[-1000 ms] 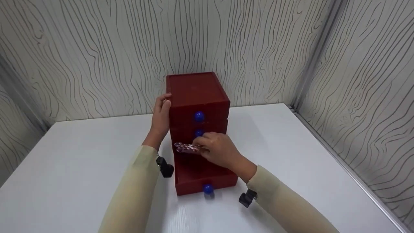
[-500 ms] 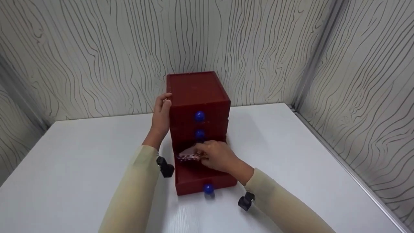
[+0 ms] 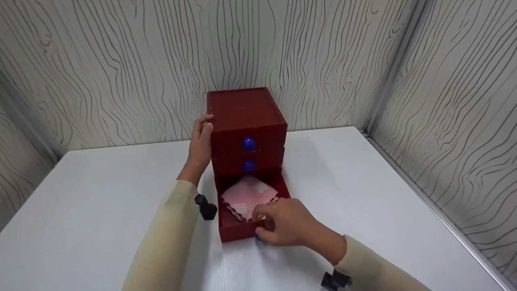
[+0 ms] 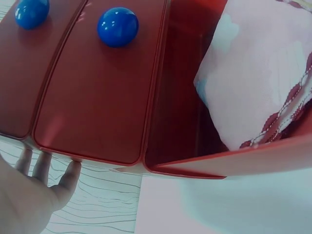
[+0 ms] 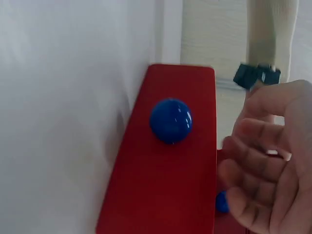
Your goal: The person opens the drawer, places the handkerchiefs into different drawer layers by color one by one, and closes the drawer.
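A red cabinet [image 3: 244, 109] with blue round knobs stands on the white table. Its bottom drawer [image 3: 236, 233] is pulled out. Inside that drawer lies a folded pink cloth [image 3: 247, 195] with pale patches and a dark red and white edging. My left hand [image 3: 200, 143] rests against the cabinet's left side; the left wrist view shows its fingertips [image 4: 73, 168] touching the side wall. Over the drawer's front right corner, my right hand [image 3: 288, 222] has loosely bent fingers and holds nothing. It partly covers the drawer's blue knob [image 5: 170, 121], plain in the right wrist view.
Two upper drawers are closed, each with a blue knob [image 3: 249, 142]. White table [image 3: 121, 202] spreads to both sides and in front. Wood-grain patterned panels [image 3: 161, 60] rise behind and at the sides.
My right hand lowered the cloth into the bottom drawer and let it go, then drew back toward the drawer's front. The cloth now lies spread wider. My left hand stays put.
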The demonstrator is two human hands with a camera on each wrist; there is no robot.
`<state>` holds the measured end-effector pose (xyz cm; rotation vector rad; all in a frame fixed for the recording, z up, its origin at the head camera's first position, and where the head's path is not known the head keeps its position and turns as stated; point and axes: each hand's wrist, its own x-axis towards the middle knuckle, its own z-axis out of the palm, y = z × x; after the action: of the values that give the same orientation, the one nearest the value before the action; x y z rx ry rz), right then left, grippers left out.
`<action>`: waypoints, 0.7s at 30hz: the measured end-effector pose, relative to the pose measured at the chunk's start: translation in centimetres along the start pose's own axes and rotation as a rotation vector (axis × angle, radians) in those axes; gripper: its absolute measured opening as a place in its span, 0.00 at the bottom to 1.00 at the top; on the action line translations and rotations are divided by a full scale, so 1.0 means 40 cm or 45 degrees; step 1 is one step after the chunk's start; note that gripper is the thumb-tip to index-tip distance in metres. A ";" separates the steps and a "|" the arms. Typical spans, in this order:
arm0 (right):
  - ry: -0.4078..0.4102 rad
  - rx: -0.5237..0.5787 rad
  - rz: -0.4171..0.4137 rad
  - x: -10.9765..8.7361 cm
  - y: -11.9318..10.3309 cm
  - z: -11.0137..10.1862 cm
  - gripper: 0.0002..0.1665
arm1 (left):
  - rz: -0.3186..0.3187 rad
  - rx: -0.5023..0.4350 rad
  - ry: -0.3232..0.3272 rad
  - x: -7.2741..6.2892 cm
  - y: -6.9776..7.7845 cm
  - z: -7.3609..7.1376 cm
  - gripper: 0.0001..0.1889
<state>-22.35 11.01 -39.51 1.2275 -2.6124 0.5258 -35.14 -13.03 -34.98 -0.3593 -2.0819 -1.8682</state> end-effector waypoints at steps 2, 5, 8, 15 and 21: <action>-0.087 -0.013 0.052 -0.020 -0.008 0.004 0.09 | 0.007 -0.003 0.007 0.001 0.000 0.000 0.21; -0.184 -0.029 0.108 -0.037 -0.015 0.017 0.10 | 0.007 -0.004 0.013 0.003 -0.002 0.001 0.21; -0.199 -0.042 0.111 -0.040 -0.015 0.035 0.09 | -0.004 0.005 0.015 0.005 -0.004 -0.001 0.21; -0.059 -0.014 0.121 -0.028 -0.002 0.070 0.12 | -0.023 0.010 0.025 0.003 -0.003 -0.003 0.21; 0.042 0.008 0.139 -0.013 0.019 0.087 0.12 | -0.003 -0.004 0.026 0.000 -0.002 0.002 0.21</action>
<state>-22.72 10.42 -43.03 1.0727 -2.6633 0.5692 -35.17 -12.94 -35.05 -0.3368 -2.0673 -1.8690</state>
